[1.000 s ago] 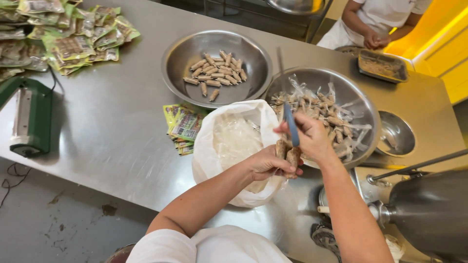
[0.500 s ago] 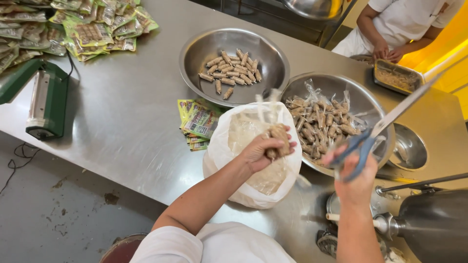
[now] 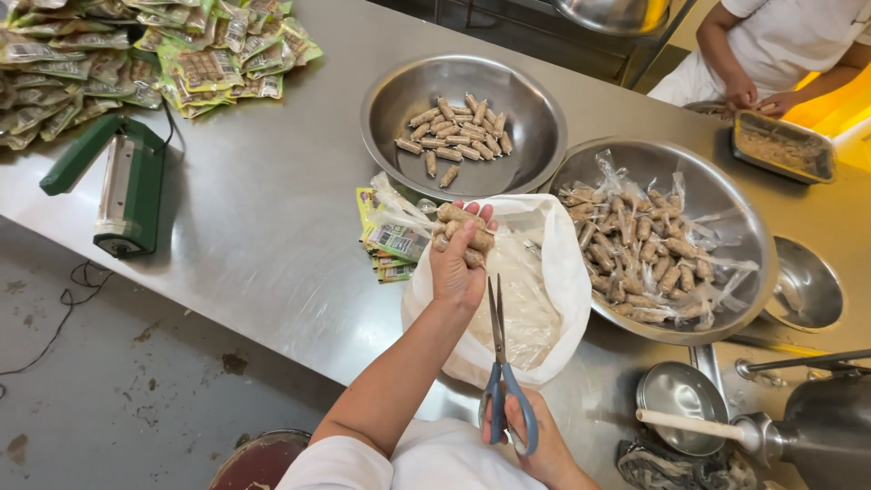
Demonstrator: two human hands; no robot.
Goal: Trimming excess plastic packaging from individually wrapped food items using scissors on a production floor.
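Note:
My left hand [image 3: 456, 263] is raised over a white plastic bag [image 3: 535, 290] and grips a small bundle of brown sausage pieces [image 3: 461, 231]. My right hand [image 3: 535, 436] is low, near my body, holding blue-handled scissors [image 3: 502, 363] with the blades pointing up toward the left hand. A steel bowl [image 3: 381, 109] beyond holds several unwrapped sausage pieces [image 3: 458, 132]. A larger steel bowl [image 3: 762, 272] to the right holds sausage pieces in clear wrapping [image 3: 649, 249].
A green heat sealer [image 3: 122, 186] lies at the table's left. Printed green packets [image 3: 163, 54] are heaped at the far left, and a few more packets [image 3: 390, 240] lie by the bag. Another person's hands [image 3: 753, 91] rest near a filled tray [image 3: 785, 145]. Small steel bowls [image 3: 807, 290] and a machine [image 3: 817, 436] stand at right.
My right hand has swung the scissors from over the right bowl down to my body. My left hand has lifted the sausage bundle out of the bag.

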